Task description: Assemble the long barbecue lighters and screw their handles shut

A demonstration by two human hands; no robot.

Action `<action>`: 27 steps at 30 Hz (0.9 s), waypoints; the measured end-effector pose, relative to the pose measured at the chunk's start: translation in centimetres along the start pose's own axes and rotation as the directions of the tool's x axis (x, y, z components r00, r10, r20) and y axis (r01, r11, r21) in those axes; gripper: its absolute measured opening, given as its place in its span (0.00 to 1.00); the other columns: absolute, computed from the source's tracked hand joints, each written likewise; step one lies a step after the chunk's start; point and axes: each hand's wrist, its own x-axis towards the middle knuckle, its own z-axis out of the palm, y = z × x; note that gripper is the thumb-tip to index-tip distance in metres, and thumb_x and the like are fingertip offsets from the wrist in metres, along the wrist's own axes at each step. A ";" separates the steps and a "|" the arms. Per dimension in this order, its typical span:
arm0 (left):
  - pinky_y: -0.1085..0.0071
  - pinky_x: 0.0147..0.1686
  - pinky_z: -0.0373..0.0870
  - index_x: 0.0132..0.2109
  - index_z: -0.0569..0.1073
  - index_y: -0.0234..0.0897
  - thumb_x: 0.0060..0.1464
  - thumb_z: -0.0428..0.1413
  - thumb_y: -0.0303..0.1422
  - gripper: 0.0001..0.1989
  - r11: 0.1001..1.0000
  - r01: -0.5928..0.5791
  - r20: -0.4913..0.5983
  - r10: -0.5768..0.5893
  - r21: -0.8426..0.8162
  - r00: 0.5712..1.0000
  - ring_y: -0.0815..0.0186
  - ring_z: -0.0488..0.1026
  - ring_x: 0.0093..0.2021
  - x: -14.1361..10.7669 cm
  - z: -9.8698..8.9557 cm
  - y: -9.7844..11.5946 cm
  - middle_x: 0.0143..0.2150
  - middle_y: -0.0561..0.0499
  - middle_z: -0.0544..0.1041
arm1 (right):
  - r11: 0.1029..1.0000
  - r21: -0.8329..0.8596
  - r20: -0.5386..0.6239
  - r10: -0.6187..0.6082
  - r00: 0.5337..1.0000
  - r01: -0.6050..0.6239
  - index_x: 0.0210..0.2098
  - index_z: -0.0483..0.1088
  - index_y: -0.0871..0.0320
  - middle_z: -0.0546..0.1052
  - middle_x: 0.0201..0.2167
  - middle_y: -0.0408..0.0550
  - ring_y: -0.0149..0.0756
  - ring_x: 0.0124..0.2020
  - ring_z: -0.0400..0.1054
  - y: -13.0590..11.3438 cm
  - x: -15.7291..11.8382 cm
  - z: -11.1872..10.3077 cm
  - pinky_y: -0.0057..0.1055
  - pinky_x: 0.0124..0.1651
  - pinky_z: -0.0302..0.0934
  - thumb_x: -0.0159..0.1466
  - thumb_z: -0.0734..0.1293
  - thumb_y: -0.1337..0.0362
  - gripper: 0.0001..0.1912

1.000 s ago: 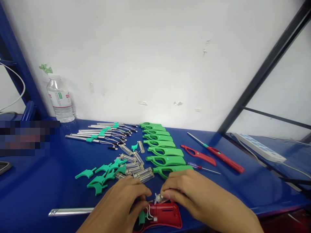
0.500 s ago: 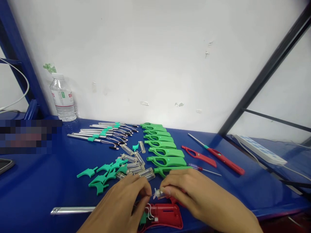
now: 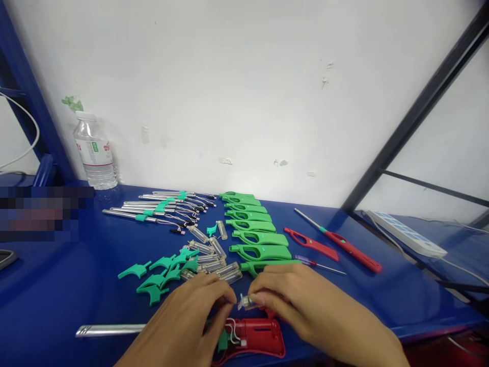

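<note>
My right hand (image 3: 292, 298) pinches a clear lighter fuel tank (image 3: 247, 302), its valve end pointing left. My left hand (image 3: 198, 313) is closed, thumb and forefinger together just left of that valve; what is between the fingertips is too small to make out. Below the hands lies a red lighter housing half (image 3: 263, 336) with white wires and a green trigger (image 3: 222, 340) in it. A metal lighter tube (image 3: 110, 330) sticks out to the left, partly hidden by my left hand. Behind the hands is a pile of clear fuel tanks (image 3: 231, 272).
Green triggers (image 3: 155, 280) lie left, metal tubes with wires (image 3: 141, 217) behind them. Green housings (image 3: 263, 252) form a column. Rightward are a red housing (image 3: 317, 246), a red lighter (image 3: 351, 252), a screwdriver (image 3: 323, 266) and a power strip (image 3: 408, 237). A water bottle (image 3: 97, 158) stands back left.
Both hands stay nearly in place. The left fingertips have shifted slightly left, and the tank in the right hand has turned a little. The whole view has moved slightly.
</note>
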 end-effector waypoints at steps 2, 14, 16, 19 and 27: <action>0.68 0.47 0.71 0.46 0.81 0.50 0.76 0.53 0.31 0.12 1.000 0.008 0.010 -0.008 -0.005 1.000 0.62 0.82 0.47 0.2 -0.2 0.1 0.45 0.57 0.84 | 1.000 0.004 -0.009 -0.010 1.000 0.010 0.52 0.83 0.51 0.88 0.49 0.41 0.41 0.51 0.82 0.0 0.0 0.0 0.32 0.56 0.65 0.85 0.65 0.62 0.12; 0.66 0.49 0.71 0.46 0.83 0.50 0.77 0.53 0.33 0.14 0.999 0.030 0.060 -0.029 -0.021 0.998 0.61 0.82 0.48 0.5 -0.5 -0.2 0.46 0.56 0.85 | 1.000 -0.012 -0.007 -0.003 1.000 0.003 0.51 0.84 0.50 0.88 0.48 0.40 0.41 0.51 0.82 -0.4 0.1 -0.1 0.33 0.55 0.64 0.85 0.66 0.62 0.12; 0.66 0.48 0.71 0.46 0.83 0.50 0.77 0.52 0.33 0.14 0.999 0.030 0.055 -0.028 -0.020 0.998 0.61 0.82 0.48 0.4 -0.5 -0.2 0.46 0.56 0.85 | 1.000 -0.012 -0.012 -0.002 1.000 0.002 0.51 0.84 0.50 0.88 0.48 0.40 0.41 0.51 0.82 -0.4 0.0 0.0 0.32 0.55 0.64 0.85 0.66 0.62 0.12; 0.66 0.48 0.71 0.45 0.83 0.49 0.77 0.52 0.33 0.15 0.999 0.045 0.050 -0.044 -0.011 0.998 0.61 0.82 0.47 0.3 -0.3 -0.2 0.46 0.55 0.85 | 1.000 -0.020 -0.015 0.009 1.000 -0.010 0.51 0.84 0.50 0.88 0.48 0.40 0.41 0.51 0.82 -0.6 0.0 0.1 0.33 0.55 0.64 0.85 0.67 0.62 0.12; 0.65 0.45 0.72 0.44 0.83 0.47 0.74 0.52 0.32 0.15 0.998 0.056 -0.005 -0.056 0.016 0.998 0.59 0.83 0.45 0.5 0.2 -0.1 0.43 0.53 0.85 | 0.999 -0.039 -0.029 0.010 1.000 -0.011 0.48 0.86 0.50 0.89 0.45 0.41 0.40 0.47 0.82 -1.5 0.3 0.1 0.32 0.50 0.63 0.83 0.68 0.63 0.12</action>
